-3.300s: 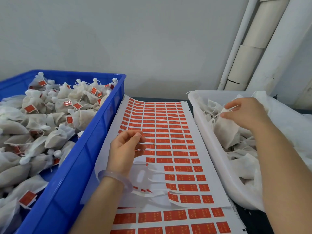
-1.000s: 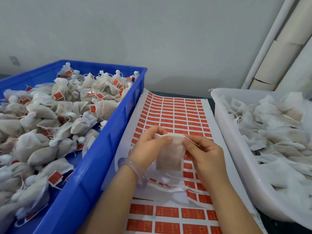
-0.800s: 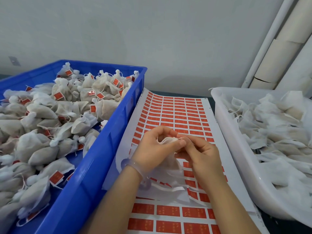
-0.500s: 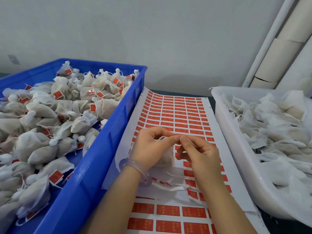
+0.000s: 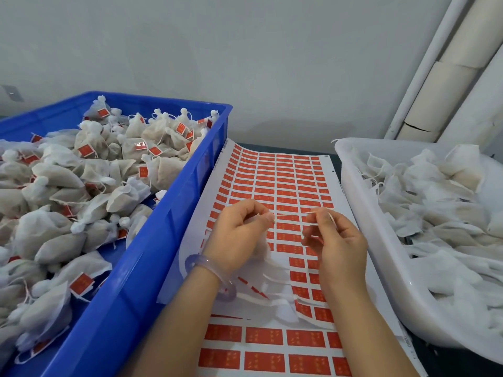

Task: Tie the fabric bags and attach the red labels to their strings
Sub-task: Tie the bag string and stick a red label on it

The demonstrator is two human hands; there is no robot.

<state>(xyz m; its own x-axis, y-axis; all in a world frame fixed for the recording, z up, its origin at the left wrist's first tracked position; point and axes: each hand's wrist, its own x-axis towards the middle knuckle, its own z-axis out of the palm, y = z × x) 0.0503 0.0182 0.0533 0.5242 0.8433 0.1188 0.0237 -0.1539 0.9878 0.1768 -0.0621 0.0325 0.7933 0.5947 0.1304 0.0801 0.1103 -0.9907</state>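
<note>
A left hand (image 5: 239,232) grips a bag (image 5: 260,249) by its neck while the right hand (image 5: 339,240) pinches the string (image 5: 292,213), taut between them. Labels (image 5: 285,172) lie beneath both hands; a crate (image 5: 163,240) stands beside the left.

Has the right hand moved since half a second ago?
Yes. The right hand has pulled away from the left hand holding the bag, rightward across the label sheet toward the white bin, drawing the string taut.

Dark tabletop (image 5: 304,148), apparently, under blue crate (image 5: 152,254), red label sheet (image 5: 285,180) and white tub (image 5: 394,281).
</note>
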